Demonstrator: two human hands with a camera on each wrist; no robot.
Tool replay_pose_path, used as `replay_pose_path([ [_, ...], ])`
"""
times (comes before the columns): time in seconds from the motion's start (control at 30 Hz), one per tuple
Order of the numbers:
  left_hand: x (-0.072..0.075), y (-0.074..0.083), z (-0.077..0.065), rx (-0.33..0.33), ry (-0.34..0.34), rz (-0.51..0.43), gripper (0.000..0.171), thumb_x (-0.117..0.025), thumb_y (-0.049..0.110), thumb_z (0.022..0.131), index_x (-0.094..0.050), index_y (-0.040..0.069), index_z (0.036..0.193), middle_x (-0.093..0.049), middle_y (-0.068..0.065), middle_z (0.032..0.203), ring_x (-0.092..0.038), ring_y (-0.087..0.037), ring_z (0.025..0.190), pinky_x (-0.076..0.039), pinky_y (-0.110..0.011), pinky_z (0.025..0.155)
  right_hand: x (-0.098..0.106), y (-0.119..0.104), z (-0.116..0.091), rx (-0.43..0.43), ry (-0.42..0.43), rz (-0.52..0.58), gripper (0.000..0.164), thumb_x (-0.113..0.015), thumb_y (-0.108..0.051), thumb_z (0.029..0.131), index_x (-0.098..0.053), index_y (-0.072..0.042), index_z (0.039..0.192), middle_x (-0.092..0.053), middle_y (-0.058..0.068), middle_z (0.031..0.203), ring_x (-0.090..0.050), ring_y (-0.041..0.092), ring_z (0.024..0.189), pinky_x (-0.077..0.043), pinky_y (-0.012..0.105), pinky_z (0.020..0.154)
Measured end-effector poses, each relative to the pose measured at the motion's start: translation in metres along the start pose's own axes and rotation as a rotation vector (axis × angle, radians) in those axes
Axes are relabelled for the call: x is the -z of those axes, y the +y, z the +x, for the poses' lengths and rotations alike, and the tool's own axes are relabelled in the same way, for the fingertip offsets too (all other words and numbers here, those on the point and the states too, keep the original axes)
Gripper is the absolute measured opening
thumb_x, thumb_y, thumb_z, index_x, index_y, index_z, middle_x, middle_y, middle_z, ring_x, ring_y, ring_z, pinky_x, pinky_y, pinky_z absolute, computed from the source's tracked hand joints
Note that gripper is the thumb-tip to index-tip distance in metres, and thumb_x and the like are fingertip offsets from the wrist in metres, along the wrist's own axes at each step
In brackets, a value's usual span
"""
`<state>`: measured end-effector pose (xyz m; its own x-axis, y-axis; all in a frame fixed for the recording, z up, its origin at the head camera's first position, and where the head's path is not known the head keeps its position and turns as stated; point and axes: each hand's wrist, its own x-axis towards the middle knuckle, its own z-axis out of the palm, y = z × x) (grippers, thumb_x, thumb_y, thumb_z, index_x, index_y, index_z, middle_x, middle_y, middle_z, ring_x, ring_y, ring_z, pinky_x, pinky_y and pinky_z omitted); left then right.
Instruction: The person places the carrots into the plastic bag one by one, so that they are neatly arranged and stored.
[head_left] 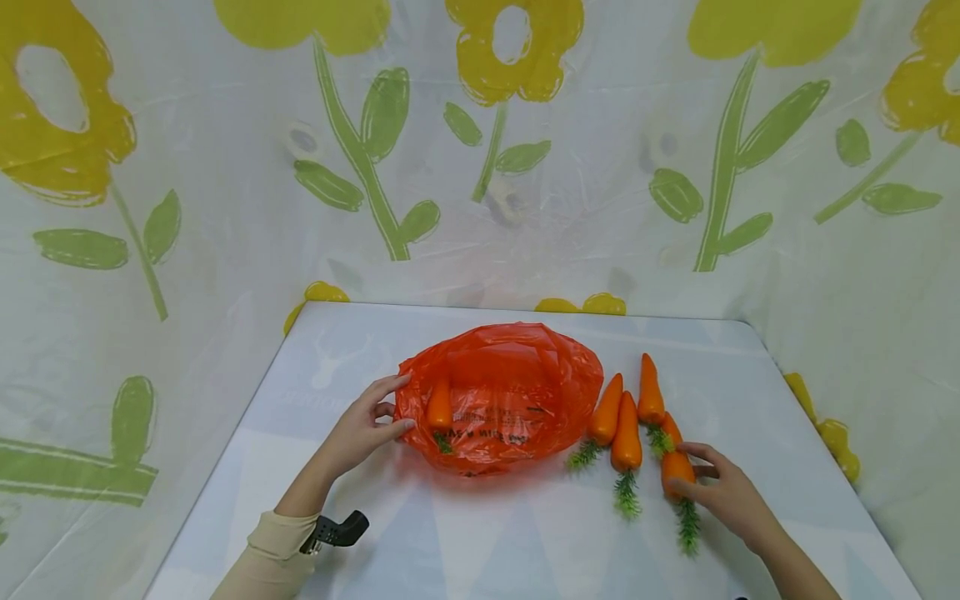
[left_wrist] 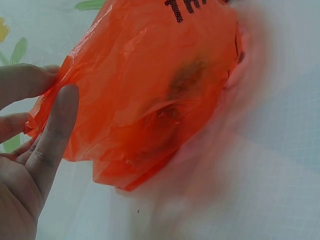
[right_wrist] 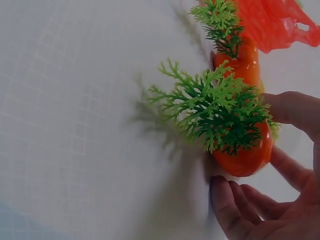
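A red plastic bag (head_left: pixel 491 375) lies spread with its mouth facing up, and a toy carrot (head_left: pixel 439 407) with a green top is inside it. My left hand (head_left: pixel 371 423) pinches the bag's left rim; in the left wrist view thumb and fingers are on both sides of the red film (left_wrist: pixel 135 90). On the right, my right hand (head_left: pixel 723 490) has its thumb and fingers around the nearest carrot (head_left: pixel 677 475). That carrot's leafy top (right_wrist: pixel 215 110) points toward the right wrist camera and covers part of its orange body (right_wrist: pixel 245 157).
Several more carrots lie right of the bag, among them one beside its edge (head_left: pixel 606 410), a middle one (head_left: pixel 626 437) and a farther one (head_left: pixel 650 392). A white table (head_left: pixel 480 550) carries everything. Flower-printed curtains (head_left: pixel 585 167) hang behind and at both sides.
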<state>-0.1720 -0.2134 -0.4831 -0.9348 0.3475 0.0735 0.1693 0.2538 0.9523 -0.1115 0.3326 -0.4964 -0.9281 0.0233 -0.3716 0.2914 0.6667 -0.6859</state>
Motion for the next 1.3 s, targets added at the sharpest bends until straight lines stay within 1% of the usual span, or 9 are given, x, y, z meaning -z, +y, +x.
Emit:
replay_pose_path([
  [0.2, 0.0, 0.0, 0.0, 0.003, -0.001, 0.001, 0.068, -0.075, 0.011, 0.094, -0.042, 0.004, 0.153, -0.031, -0.019, 0.158, -0.062, -0.028, 0.097, -0.06, -0.027, 0.076, -0.003, 0.001, 0.001, 0.02, 0.022, -0.006, 0.082, -0.076, -0.048, 0.089, -0.042, -0.004, 0.15, -0.04, 0.029, 0.151, -0.053, 0.043, 0.122, -0.053, 0.052, 0.088],
  [0.37, -0.001, 0.001, -0.001, 0.015, 0.008, 0.016, 0.068, -0.075, 0.013, 0.093, -0.042, 0.005, 0.153, -0.031, -0.018, 0.158, -0.062, -0.029, 0.098, -0.06, -0.026, 0.076, -0.001, 0.001, 0.003, 0.021, 0.059, -0.014, 0.08, -0.076, -0.046, 0.09, -0.042, -0.003, 0.149, -0.042, 0.034, 0.148, -0.056, 0.044, 0.117, -0.055, 0.051, 0.086],
  [0.57, -0.001, 0.003, -0.002, 0.014, 0.01, 0.009, 0.068, -0.075, 0.012, 0.093, -0.042, 0.004, 0.153, -0.031, -0.019, 0.158, -0.061, -0.028, 0.097, -0.06, -0.026, 0.076, 0.006, 0.003, 0.005, 0.001, 0.072, -0.042, 0.08, -0.073, -0.048, 0.092, -0.041, -0.002, 0.15, -0.04, 0.037, 0.147, -0.054, 0.049, 0.12, -0.055, 0.054, 0.087],
  [0.73, -0.001, 0.003, -0.001, 0.007, 0.008, 0.015, 0.068, -0.075, 0.012, 0.094, -0.042, 0.005, 0.153, -0.032, -0.018, 0.158, -0.062, -0.029, 0.097, -0.06, -0.027, 0.075, 0.013, 0.008, 0.007, -0.012, 0.09, -0.052, 0.079, -0.072, -0.049, 0.093, -0.042, -0.002, 0.149, -0.039, 0.037, 0.147, -0.054, 0.049, 0.119, -0.056, 0.053, 0.086],
  [0.87, -0.001, 0.004, -0.002, 0.016, 0.009, 0.017, 0.068, -0.075, 0.013, 0.094, -0.042, 0.005, 0.153, -0.032, -0.018, 0.158, -0.061, -0.029, 0.098, -0.06, -0.026, 0.076, 0.015, 0.011, 0.009, -0.011, 0.101, -0.048, 0.079, -0.071, -0.051, 0.093, -0.043, -0.002, 0.149, -0.04, 0.037, 0.147, -0.054, 0.05, 0.119, -0.056, 0.054, 0.088],
  [0.97, -0.001, 0.004, -0.002, 0.023, 0.009, 0.011, 0.068, -0.075, 0.014, 0.094, -0.042, 0.005, 0.153, -0.031, -0.018, 0.158, -0.061, -0.03, 0.099, -0.06, -0.026, 0.077, 0.016, 0.013, 0.009, -0.002, 0.112, -0.048, 0.08, -0.069, -0.053, 0.094, -0.043, -0.002, 0.15, -0.04, 0.037, 0.147, -0.054, 0.051, 0.121, -0.055, 0.056, 0.089],
  [1.2, -0.001, 0.002, -0.002, 0.028, 0.014, -0.003, 0.068, -0.075, 0.014, 0.094, -0.042, 0.007, 0.153, -0.031, -0.017, 0.159, -0.061, -0.032, 0.102, -0.06, -0.028, 0.078, 0.015, 0.018, 0.01, 0.012, 0.144, -0.051, 0.078, -0.066, -0.054, 0.095, -0.044, -0.002, 0.15, -0.042, 0.036, 0.146, -0.054, 0.05, 0.121, -0.056, 0.053, 0.088],
  [1.3, -0.001, 0.002, -0.002, 0.028, 0.014, -0.004, 0.068, -0.075, 0.014, 0.094, -0.042, 0.007, 0.153, -0.03, -0.017, 0.159, -0.061, -0.032, 0.102, -0.06, -0.028, 0.078, 0.015, 0.018, 0.01, 0.008, 0.153, -0.048, 0.079, -0.065, -0.056, 0.095, -0.044, -0.002, 0.149, -0.042, 0.036, 0.146, -0.053, 0.051, 0.123, -0.055, 0.055, 0.09],
])
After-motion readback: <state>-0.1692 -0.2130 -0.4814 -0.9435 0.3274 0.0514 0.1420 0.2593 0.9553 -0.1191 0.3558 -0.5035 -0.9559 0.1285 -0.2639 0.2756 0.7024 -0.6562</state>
